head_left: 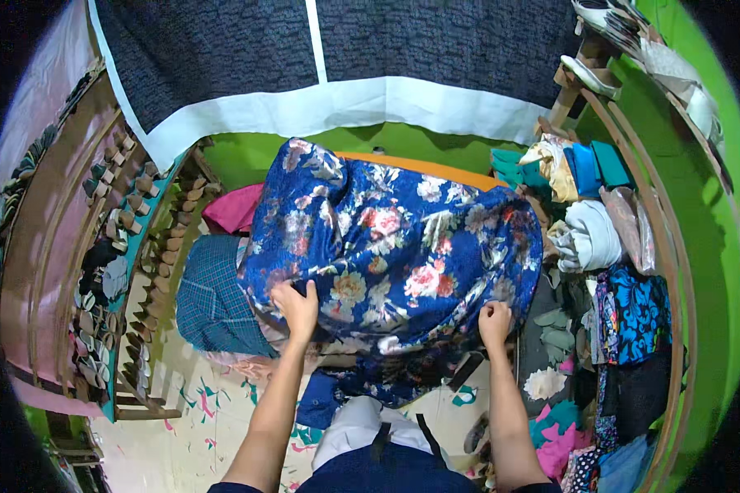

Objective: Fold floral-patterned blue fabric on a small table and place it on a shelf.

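Dark shirt (370, 481) nearest us, head view, with pale trousers (352, 427) just beyond it; both forearms reach up from the lower edge.

Floral cloth (378, 267), blue with pink and cream blooms, fills the middle of the view. We find it draped over something bulky, its near side hanging in dark folds toward the knees.

Left hand (296, 308): on the cloth's near left part, thumb held well away from the fingers, so we note it as wide. Right hand (495, 322): at the near right part, fingers curled in and narrow; we cannot tell whether fabric is pinched in them.

Progress, as we judge it: the spreading is well along, the cloth lying across most of its support from left to right. Left to do, by our reading: creases and humps over the top, the bunched near side, and an orange strip (419, 168) showing bare along the far edge. No cut or seam in progress that we can make out.

Surroundings: plaid cloth (212, 296) just beside on the left, pink cloth (234, 209) behind it; fabric pile (588, 234) to the right; scraps (205, 400) strewn on the floor (152, 448).
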`<state>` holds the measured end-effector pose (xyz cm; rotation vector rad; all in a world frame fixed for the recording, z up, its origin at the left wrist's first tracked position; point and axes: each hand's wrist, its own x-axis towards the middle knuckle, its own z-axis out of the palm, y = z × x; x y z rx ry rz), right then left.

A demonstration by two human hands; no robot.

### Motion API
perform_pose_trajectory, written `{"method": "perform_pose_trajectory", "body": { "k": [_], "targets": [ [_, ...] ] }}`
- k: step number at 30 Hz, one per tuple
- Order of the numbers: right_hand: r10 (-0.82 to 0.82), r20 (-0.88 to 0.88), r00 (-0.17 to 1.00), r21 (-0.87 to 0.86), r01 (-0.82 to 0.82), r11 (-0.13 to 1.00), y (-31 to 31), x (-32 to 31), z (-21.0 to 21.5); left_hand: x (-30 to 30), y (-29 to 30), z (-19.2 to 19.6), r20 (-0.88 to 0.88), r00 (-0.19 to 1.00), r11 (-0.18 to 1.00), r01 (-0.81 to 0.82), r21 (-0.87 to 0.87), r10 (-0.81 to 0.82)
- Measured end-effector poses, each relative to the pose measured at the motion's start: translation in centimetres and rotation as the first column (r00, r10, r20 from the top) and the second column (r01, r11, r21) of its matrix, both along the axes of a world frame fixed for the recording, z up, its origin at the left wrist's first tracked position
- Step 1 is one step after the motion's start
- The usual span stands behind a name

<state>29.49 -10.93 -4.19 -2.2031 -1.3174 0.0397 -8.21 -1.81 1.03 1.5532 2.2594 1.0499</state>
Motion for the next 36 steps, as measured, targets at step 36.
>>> {"method": "perform_pose_trajectory", "body": {
  "k": [36],
  "targets": [
    [0.583, -0.203, 0.787, -0.099, -0.608, 0.787, 28.3, 5.9, 11.5, 15.0, 34.4, -1.2, -0.272, 0.239, 0.282, 0.950, -0.132, -0.932]
  ]
}}
